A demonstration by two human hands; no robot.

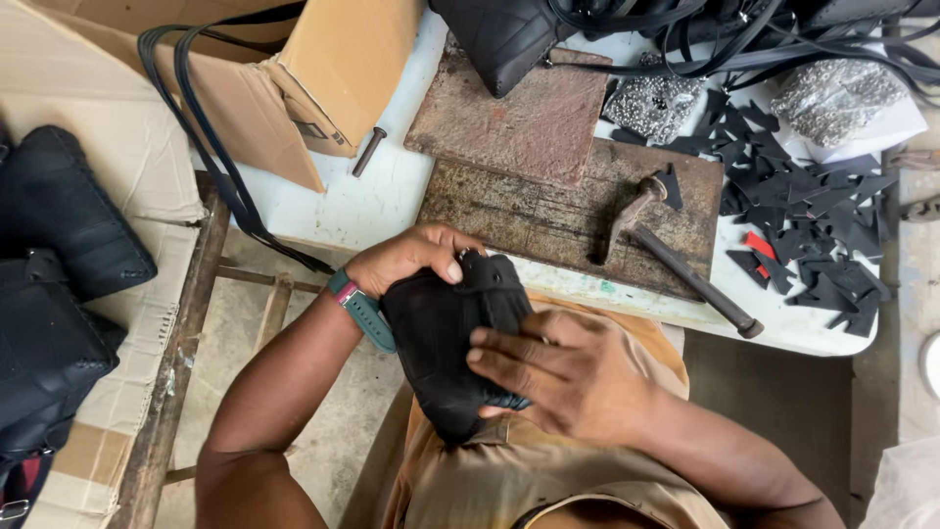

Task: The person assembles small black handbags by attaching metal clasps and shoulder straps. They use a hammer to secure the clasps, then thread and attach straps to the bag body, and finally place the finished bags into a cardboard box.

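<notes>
Seen from the head camera, a seated person grips a black bag [452,343] with both hands, held over the lap just near of the white table [372,201]. The left hand [411,257], with a teal wristband [360,309] on its wrist, curls over the bag's far upper edge, thumb pressed to the material. The right hand [563,377] lies flat across the bag's near right side, fingers spread and clamped on it.

On the table just beyond, a hammer [676,250] rests on a worn metal plate [548,211], with a second rusty slab [514,118] behind it. To the right lies a scatter of black offcuts [803,216] and, farther off, heaps of small silver fittings [832,98]. At far left sit a cardboard box [333,69], a loose black strap [211,147] and more black bags [49,284].
</notes>
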